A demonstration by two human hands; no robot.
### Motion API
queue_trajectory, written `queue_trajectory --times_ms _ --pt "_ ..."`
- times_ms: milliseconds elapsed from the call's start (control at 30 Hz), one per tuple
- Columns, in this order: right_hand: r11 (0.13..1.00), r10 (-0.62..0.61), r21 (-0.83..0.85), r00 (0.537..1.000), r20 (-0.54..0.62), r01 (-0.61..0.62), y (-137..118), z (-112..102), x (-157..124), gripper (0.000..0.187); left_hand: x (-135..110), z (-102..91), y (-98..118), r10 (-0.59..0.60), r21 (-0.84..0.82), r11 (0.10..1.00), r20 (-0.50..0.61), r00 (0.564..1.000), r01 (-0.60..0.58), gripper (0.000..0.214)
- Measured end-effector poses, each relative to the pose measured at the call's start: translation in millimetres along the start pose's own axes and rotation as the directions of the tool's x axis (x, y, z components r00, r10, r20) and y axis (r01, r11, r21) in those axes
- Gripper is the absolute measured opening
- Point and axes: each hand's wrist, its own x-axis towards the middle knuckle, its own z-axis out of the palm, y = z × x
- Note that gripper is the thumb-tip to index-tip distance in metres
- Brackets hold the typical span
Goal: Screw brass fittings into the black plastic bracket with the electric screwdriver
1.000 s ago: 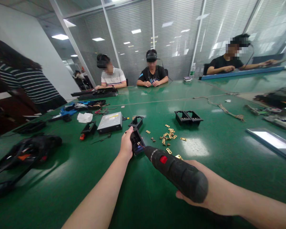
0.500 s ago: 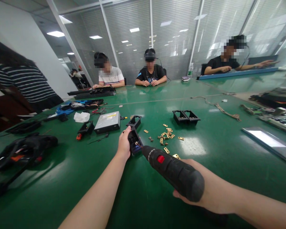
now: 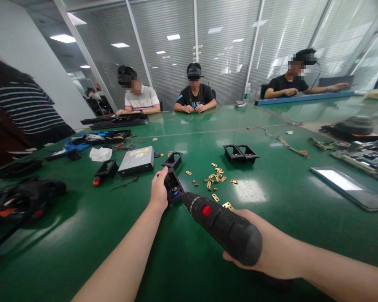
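My left hand (image 3: 159,191) grips a small black plastic housing (image 3: 171,181) by its left side, tilted up on the green table (image 3: 189,260). In my right hand (image 3: 255,228) is a black cordless screwdriver (image 3: 222,224) with a red switch. Its thin bit reaches into the housing, near a small brass-coloured part; whether it sits in a screw I cannot tell. Just behind stands another black housing (image 3: 172,159). Loose brass plates (image 3: 219,178) and small screws (image 3: 195,183) lie to the right of the held housing.
A pair of black housings (image 3: 241,154) stands beyond the plates. Left are an optical drive (image 3: 136,161), crumpled tissue (image 3: 101,154) and a black strapped device (image 3: 25,197). A tablet-like device (image 3: 349,186) and circuit boards (image 3: 362,157) lie right. Several people sit across the table.
The whole scene has shifted slightly left in view as the camera turned. Both hands keep their holds, and the screwdriver bit stays in the housing.
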Motion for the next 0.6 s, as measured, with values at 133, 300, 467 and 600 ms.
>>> queue_trajectory --times_ms 133,300,467,600 --pt "1.000 0.023 -0.004 1.000 -0.009 -0.023 -8.6 -0.8 0.1 0.052 0.3 0.1 -0.5 0.005 -0.005 1.000 -0.012 1.000 -0.006 0.072" --pt "0.994 0.057 0.093 0.996 0.061 -0.062 -26.7 -1.4 0.6 0.043 -4.5 4.4 4.3 -0.006 -0.002 1.000 -0.023 1.000 0.006 0.067" --pt "0.989 0.107 0.089 0.991 0.083 -0.114 -21.9 -0.7 3.4 0.048 -7.3 6.5 7.6 0.001 0.022 1.000 -0.031 1.000 0.000 0.063" --pt "0.987 0.117 0.098 0.989 0.093 -0.126 -19.7 0.7 5.3 0.046 -6.6 4.4 9.6 -0.025 0.010 1.000 -0.034 0.999 0.026 0.055"
